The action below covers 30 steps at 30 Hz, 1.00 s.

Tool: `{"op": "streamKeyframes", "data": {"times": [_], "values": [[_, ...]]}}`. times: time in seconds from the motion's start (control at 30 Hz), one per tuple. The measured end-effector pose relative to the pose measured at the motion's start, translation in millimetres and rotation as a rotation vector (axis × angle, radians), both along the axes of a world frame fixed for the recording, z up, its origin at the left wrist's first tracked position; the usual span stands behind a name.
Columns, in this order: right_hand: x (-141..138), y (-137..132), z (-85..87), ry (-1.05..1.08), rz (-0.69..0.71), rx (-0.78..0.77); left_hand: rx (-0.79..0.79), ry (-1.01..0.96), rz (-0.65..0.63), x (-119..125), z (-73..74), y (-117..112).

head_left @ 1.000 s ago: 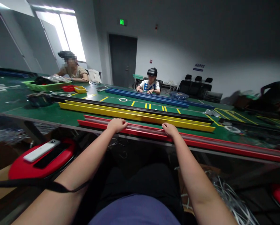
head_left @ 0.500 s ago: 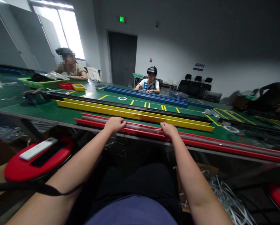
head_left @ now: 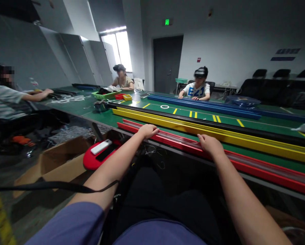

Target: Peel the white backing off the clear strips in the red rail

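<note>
A long red channel (head_left: 179, 143) runs along the near table edge, with a clear, shiny strip along its inside. My left hand (head_left: 148, 130) rests over the channel towards its left end, fingers curled down and closed. What they hold is hidden behind the knuckles. Further right, my right hand (head_left: 210, 145) is also closed at the channel, thumb and forefinger together at its far edge. A thin pale tube (head_left: 193, 141) lies in the channel and reaches the right fingertips. Just behind both hands a yellow channel (head_left: 183, 121) runs parallel to the red one.
A black channel (head_left: 167, 115) and blue channels (head_left: 201, 107) lie further back on the green table (head_left: 101, 114). Left are a green tray (head_left: 105, 95), small red and yellow bins, and a red stool (head_left: 90, 160) bearing phones. Several people sit around the table.
My view has swung left, so the scene sits further right and another person shows at the far left. Both hands keep their places on the red channel.
</note>
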State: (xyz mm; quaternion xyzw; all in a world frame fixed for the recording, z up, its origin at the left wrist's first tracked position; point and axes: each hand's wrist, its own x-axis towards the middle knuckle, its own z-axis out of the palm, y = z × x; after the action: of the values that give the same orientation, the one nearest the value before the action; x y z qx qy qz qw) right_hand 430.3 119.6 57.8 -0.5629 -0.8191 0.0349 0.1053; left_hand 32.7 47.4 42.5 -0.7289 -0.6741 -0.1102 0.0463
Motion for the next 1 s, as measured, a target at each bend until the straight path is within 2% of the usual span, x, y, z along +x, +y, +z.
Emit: {"op": "streamKeyframes", "data": {"times": [0.23,0.33,0.4,0.5,0.63,0.9,1.0], "values": [[-95.4,-26.8,2.3,0.021,0.142,0.107,-0.018,0.024,0.073,-83.9,4.2,-16.5],[-112.7,-28.2,4.4,0.003,0.189,0.139,-0.017,0.030,0.079,-104.5,0.6,-13.9],[-110.6,-24.1,5.8,-0.013,0.209,0.154,-0.018,0.027,0.076,-112.9,-3.5,-10.4],[-88.0,-17.2,8.4,-0.057,0.269,0.169,-0.017,0.018,0.084,-121.1,-9.5,-7.4],[-34.1,-14.6,11.8,-0.126,0.352,0.195,-0.028,-0.002,0.103,-127.0,-12.8,-6.9],[92.6,-25.1,17.1,-0.212,0.322,0.239,-0.191,-0.115,0.104,-126.7,-3.9,-2.5],[132.1,-29.3,22.5,-0.211,0.225,0.204,-0.314,-0.197,0.072,-122.0,4.0,2.4]]}}
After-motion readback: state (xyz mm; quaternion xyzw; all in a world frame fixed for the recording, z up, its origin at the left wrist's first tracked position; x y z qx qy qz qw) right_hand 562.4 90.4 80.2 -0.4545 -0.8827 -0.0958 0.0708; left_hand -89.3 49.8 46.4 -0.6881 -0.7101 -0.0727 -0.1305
